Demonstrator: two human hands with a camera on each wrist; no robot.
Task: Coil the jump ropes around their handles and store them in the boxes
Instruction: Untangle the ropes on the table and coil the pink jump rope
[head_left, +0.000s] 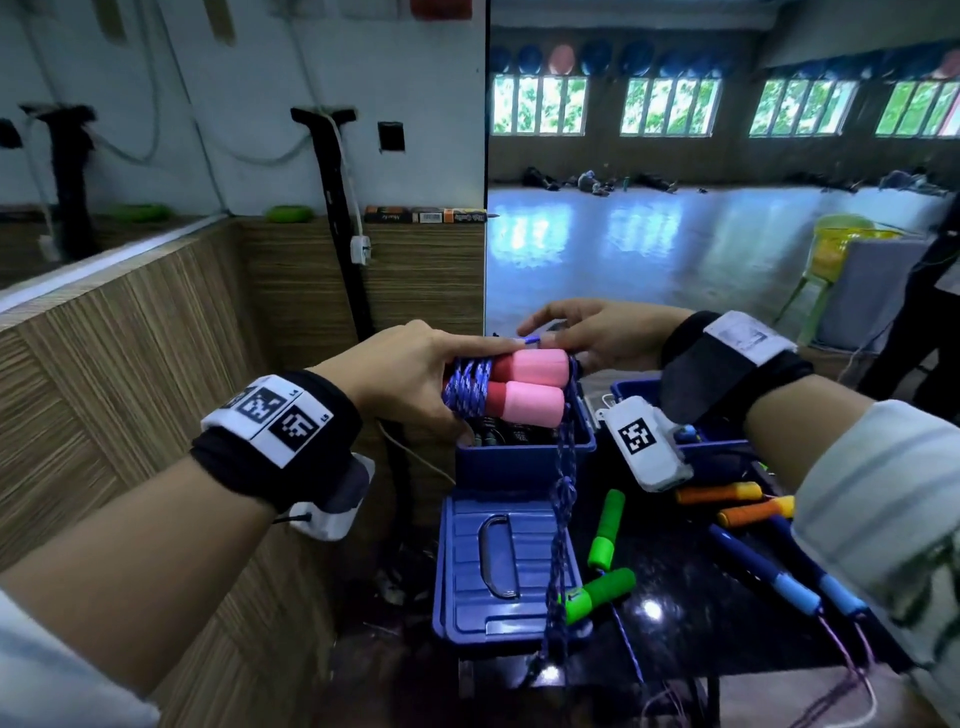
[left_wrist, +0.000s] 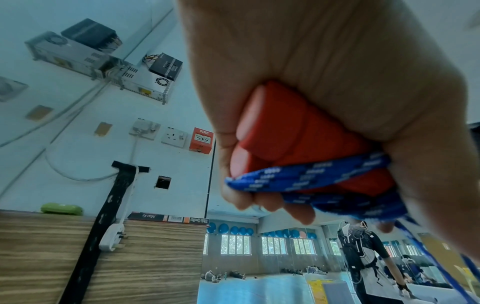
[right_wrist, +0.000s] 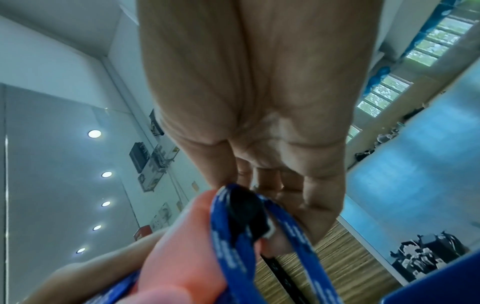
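My left hand (head_left: 410, 374) grips two pink-and-red handles (head_left: 524, 384) held side by side, with blue patterned rope (head_left: 467, 384) coiled around their red ends. It holds them just above an open blue box (head_left: 519, 462). In the left wrist view the hand (left_wrist: 337, 82) wraps the red handle ends (left_wrist: 285, 127) and the rope (left_wrist: 311, 172). My right hand (head_left: 587, 332) sits behind the pink tips, its fingertips pinching a short bit of the rope. The right wrist view shows that hand (right_wrist: 259, 102) above rope (right_wrist: 228, 246) looped past a black end cap. The loose rope hangs down over the box front.
The box's blue lid (head_left: 467, 571) lies open towards me on the dark table. A second blue box (head_left: 634, 392) stands to the right. Green-handled (head_left: 608, 530), orange-handled (head_left: 722, 493) and blue-handled (head_left: 779, 577) ropes lie loose there. A wood-panelled wall (head_left: 130, 364) runs along the left.
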